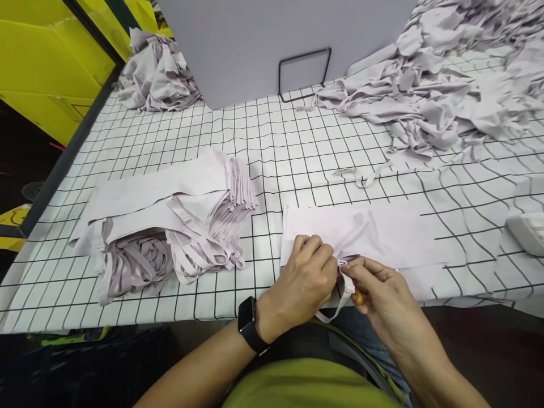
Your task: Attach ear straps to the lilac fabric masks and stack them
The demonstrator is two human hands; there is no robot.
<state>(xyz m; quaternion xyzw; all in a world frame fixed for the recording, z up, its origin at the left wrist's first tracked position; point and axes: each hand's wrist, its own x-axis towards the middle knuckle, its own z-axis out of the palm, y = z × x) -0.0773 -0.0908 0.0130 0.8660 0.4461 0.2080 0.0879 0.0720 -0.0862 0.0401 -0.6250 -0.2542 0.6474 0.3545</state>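
Observation:
A pale lilac strappy top [352, 226] lies spread on the gridded cloth in front of me. My left hand [308, 277], with a black watch on the wrist, is closed on the top's lower edge, its fingertips mostly hidden. Close beside it, my right hand [378, 283] pinches the thin strap [347, 283] near its small slider. The strap's loop hangs over the table edge between the hands. A small orange object [358, 298] shows under the right fingers; its kind is not clear.
To the left lies a stack of folded strappy tops [170, 198], straps bunched at the front. Loose pale fabric heaps lie at back left [157, 71] and back right [446, 96]. A grey panel [263, 51] with a black wire frame [280, 79] stands behind. A white object [527, 232] sits far right.

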